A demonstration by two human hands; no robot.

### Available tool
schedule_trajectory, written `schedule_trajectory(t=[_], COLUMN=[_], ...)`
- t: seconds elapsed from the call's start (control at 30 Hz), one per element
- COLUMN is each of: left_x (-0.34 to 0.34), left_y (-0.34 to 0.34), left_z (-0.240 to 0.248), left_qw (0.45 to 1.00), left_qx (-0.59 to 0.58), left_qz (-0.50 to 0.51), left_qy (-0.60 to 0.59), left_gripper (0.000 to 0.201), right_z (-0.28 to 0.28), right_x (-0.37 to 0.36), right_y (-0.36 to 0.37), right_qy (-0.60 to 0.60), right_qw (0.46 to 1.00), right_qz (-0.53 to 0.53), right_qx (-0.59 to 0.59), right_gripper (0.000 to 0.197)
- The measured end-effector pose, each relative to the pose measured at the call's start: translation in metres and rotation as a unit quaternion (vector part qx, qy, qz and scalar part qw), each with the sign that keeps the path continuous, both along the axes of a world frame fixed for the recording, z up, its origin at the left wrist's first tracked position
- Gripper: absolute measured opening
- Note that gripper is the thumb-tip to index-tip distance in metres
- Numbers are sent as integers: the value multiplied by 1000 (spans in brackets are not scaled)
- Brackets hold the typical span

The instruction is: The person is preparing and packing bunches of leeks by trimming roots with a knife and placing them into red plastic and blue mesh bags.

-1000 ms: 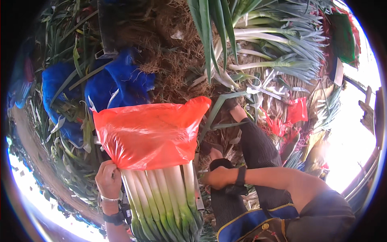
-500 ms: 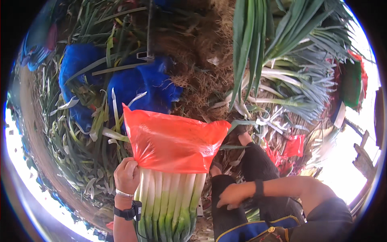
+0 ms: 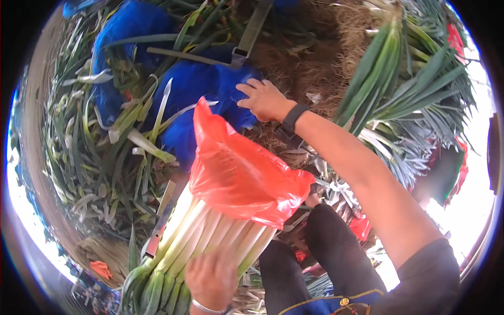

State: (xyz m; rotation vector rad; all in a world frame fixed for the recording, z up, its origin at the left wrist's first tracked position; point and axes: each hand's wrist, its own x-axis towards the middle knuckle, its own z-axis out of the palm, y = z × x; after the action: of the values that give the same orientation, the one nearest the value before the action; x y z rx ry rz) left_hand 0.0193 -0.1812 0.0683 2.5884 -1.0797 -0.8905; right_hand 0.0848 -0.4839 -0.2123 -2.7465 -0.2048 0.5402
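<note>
A bundle of leeks (image 3: 215,231) lies slanted in front of me, white stalks up and green parts toward the lower left. Over its upper end sits a red plastic bag (image 3: 241,178), puffed out past the stalks. My left hand (image 3: 210,278) is over the lower stalks, blurred by motion, so its grip does not show. My right hand (image 3: 265,101) reaches out past the bag with its fingers spread and nothing in them. It is beside a bright blue mesh cloth (image 3: 202,94), just below a metal bar (image 3: 251,39).
Loose leek leaves and trimmings (image 3: 84,173) cover the left side. A heap of brown roots (image 3: 315,68) lies at the far middle. More leeks (image 3: 378,79) are piled at the right. My knees (image 3: 336,236) are at the lower right, near red plastic scraps (image 3: 360,228).
My right hand has swung from my lap out to the blue mesh. My left hand has left the bag's edge and moved down the stalks. The bundle now leans with its green parts leftward.
</note>
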Motion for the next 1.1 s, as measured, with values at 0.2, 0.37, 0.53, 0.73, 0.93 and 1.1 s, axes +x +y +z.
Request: schedule_trajectory(t=[0.2, 0.37, 0.53, 0.73, 0.93, 1.1], left_x=[-71, -87, -78, -56, -12, 60], left_y=[11, 26, 26, 30, 36, -2], left_z=[-3, -19, -6, 30, 45, -9], left_qw=[976, 976, 977, 979, 935, 728], left_qx=[-111, -92, -98, -123, -212, -417], left_qz=[147, 165, 176, 163, 279, 541], left_qy=[113, 110, 77, 24, -46, 60], left_gripper=[26, 22, 24, 24, 10, 17], right_z=[-56, -54, 13, 207, 404, 470], right_x=[41, 60, 94, 163, 164, 124], right_y=[45, 49, 31, 43, -8, -25], right_qy=[-83, -57, -72, -109, -77, -51], right_qw=[984, 997, 956, 768, 557, 595], right_qz=[150, -37, -217, -290, -41, -38], right_qx=[-44, 39, 183, 561, 826, 801], right_gripper=[28, 18, 17, 21, 20, 16])
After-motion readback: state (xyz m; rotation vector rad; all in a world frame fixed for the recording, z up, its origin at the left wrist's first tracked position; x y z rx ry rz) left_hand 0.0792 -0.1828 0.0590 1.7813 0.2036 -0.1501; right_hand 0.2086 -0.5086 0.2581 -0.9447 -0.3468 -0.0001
